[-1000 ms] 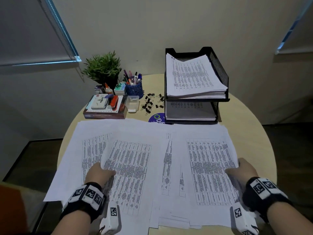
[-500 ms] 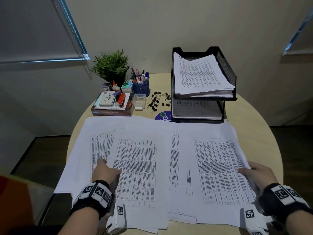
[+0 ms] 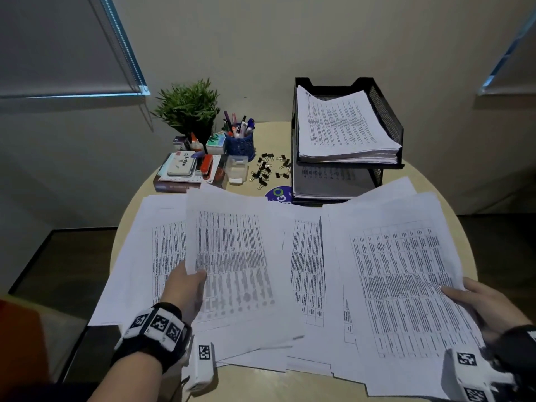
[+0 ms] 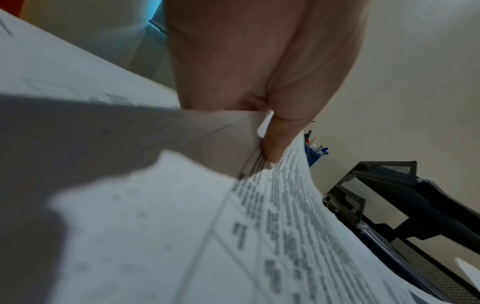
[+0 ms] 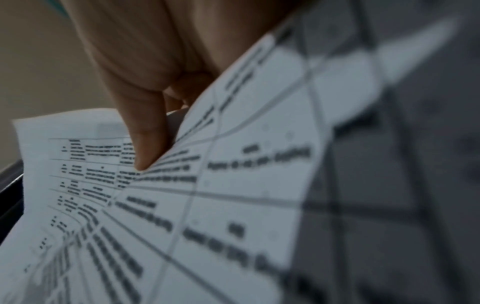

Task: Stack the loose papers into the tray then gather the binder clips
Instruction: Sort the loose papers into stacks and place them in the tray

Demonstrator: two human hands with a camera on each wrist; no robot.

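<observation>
Loose printed papers (image 3: 307, 268) cover the near half of the round table. My left hand (image 3: 185, 282) pinches the left edge of a lifted bunch of sheets (image 3: 232, 256), thumb on top (image 4: 275, 142). My right hand (image 3: 478, 300) grips the right edge of a raised bunch (image 3: 400, 280), thumb pressed on the print (image 5: 145, 148). The black two-tier mesh tray (image 3: 385, 111) stands at the back right, with stacks of paper in both tiers. Several black binder clips (image 3: 268, 171) lie scattered just left of the tray.
At the back left stand a green plant (image 3: 188, 108), a blue pen cup (image 3: 239, 140), a small clear box (image 3: 237, 169) and a book bearing a stamp pad and stapler (image 3: 188, 172). A round blue sticker (image 3: 278, 194) lies before the tray. Bare table edge (image 3: 452, 224) shows at right.
Both hands went from lying flat on the spread sheets to pinching their outer edges and lifting them. The view moved closer to the table.
</observation>
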